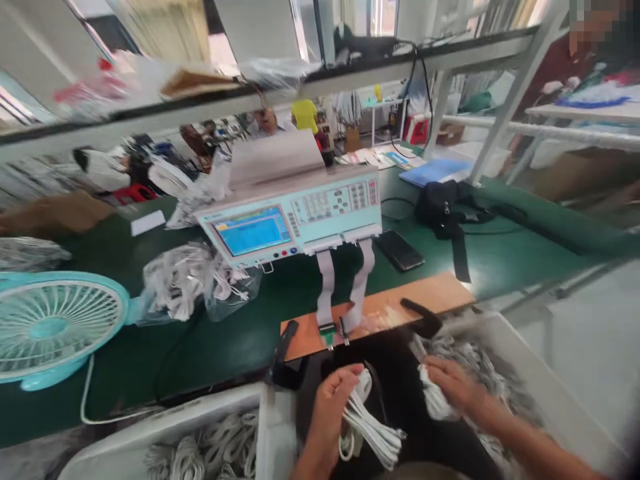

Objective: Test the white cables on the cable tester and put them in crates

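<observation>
My left hand (334, 403) is closed on a bundle of white cable (373, 427), its loops hanging down to the right. My right hand (457, 387) grips a second white cable bundle (436, 400), beside the right-hand bin; its fingers are somewhat blurred. Ahead of my hands, two grey ribbon cables (326, 287) run from a light-blue tester (335, 210) with a lit screen down to small connectors (327, 335). The connectors sit at the front edge of an orange-brown board (370, 313). No contact shows between my hands and the connectors.
White bins, one at left (267, 427) and one at right (540, 373), hold many coiled cables. A turquoise fan (55, 327) and bagged cables (175, 280) stand on the green table (235, 353). A phone (400, 250) and black bag (445, 207) lie right of the tester.
</observation>
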`<state>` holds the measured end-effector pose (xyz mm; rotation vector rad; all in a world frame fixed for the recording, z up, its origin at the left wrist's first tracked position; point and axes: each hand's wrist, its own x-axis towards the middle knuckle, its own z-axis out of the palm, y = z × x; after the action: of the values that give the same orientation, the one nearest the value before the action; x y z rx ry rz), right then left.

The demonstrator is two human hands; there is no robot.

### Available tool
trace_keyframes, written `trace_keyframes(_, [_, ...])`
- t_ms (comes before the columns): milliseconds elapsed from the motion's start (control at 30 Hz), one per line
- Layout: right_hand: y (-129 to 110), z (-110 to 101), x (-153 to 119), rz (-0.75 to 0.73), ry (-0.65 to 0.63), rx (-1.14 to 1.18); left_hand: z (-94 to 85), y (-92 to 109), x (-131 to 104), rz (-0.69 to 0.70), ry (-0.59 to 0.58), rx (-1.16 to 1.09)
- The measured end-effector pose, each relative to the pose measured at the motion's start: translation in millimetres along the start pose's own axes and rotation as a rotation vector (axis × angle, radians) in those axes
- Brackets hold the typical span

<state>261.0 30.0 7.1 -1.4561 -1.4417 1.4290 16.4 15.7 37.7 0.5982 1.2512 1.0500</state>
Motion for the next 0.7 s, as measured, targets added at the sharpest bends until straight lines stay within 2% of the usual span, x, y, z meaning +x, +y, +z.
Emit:
trace_keyframes(33, [7.7, -27.0, -6.8, 0.003, -0.004, -0.169, 1.2, 2.2, -1.3, -0.028, -0.004, -0.064])
trace_keyframes(100, [17.0, -64.9, -19.4, -0.002, 0.177, -0.433, 3.6, 3.5, -2.1, -0.029, -0.008, -0.160])
trace_keyframes(133, [16.9, -72.0, -24.5, -0.015, 0.233, -0.498, 5.3, 2.7, -2.2, -0.016, -0.017, -0.180])
trace_keyframes(167, [13.1, -70.3, -28.2, -0.029, 0.252, -0.498, 7.4, 1.3, -2.5, -0.005, -0.034, -0.180])
trace_keyframes(200, [6.3, -60.3, -30.2, -0.035, 0.208, -0.438, 9.9, -0.5, -3.0, 0.004, -0.057, -0.161])
trace_keyframes(233, [-2.9, -43.8, -30.2, -0.028, 0.103, -0.324, 12.6, -2.5, -3.9, 0.015, -0.073, -0.125])
trace_keyframes(300, [-23.5, 0.0, -25.3, 0.024, -0.108, 0.020, 18.0, -5.9, -7.0, 0.088, -0.081, 0.022])
trace_keyframes(367, [-39.8, 42.2, -16.6, 0.038, -0.243, 0.291, 21.5, -8.0, -12.2, 0.259, -0.059, 0.251])
trace_keyframes(433, [-47.0, 70.8, -8.5, 0.002, -0.264, 0.430, 22.4, -8.9, -18.4, 0.449, -0.037, 0.486])
trace_keyframes(533, [-42.1, 87.7, -3.1, -0.028, -0.295, 0.540, 20.3, -10.3, -26.6, 0.580, -0.027, 0.668])
trace_keyframes(600, [-33.3, 90.4, -3.3, -0.027, -0.286, 0.574, 19.2, -12.7, -29.8, 0.568, -0.061, 0.682])
trace_keyframes(700, [-18.6, 93.4, -3.8, 0.088, -0.174, 0.699, 19.9, -17.5, -32.8, 0.528, -0.077, 0.609])
